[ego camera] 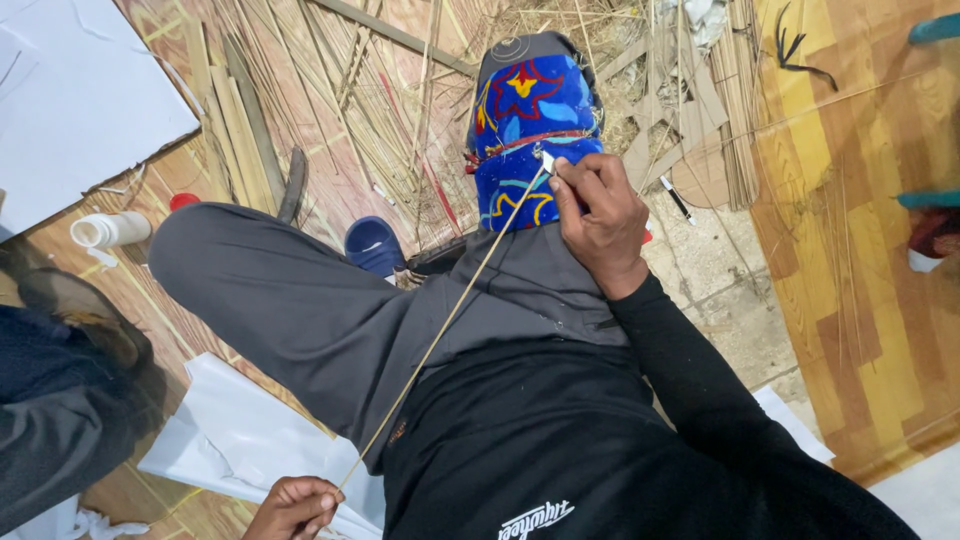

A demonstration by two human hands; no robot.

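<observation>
Your right hand point(598, 222) pinches the upper end of a thin bamboo strip point(445, 322), fingers pressed together around it together with a small pale blade-like piece point(547, 160) whose nature is too small to tell; your left hand point(295, 505) closes on the strip's lower end near the bottom edge of the view. The strip is held taut between the two grips, lying over your bent knee in grey trousers point(300, 310); its upper end rests on a blue patterned cloth pad point(530, 135) bound over the knee just beyond your right grip. Its long axis runs on a diagonal, lower end toward your body and left side, upper end pointing away from you and to the right. Judged from this pose, the main risk lies at the right-hand pinch: if the pale piece is an edge, a slip along the strip would carry it toward your fingertips or through the cloth pad. Uneven pull between the grips could bow the slender strip and snap or split it off-line, most likely near the middle, farthest from either grip. Loose bamboo splints point(300, 90) on the floor beyond the pad could snag the far end, and a white sheet point(235, 435) lies just beside your left grip.
</observation>
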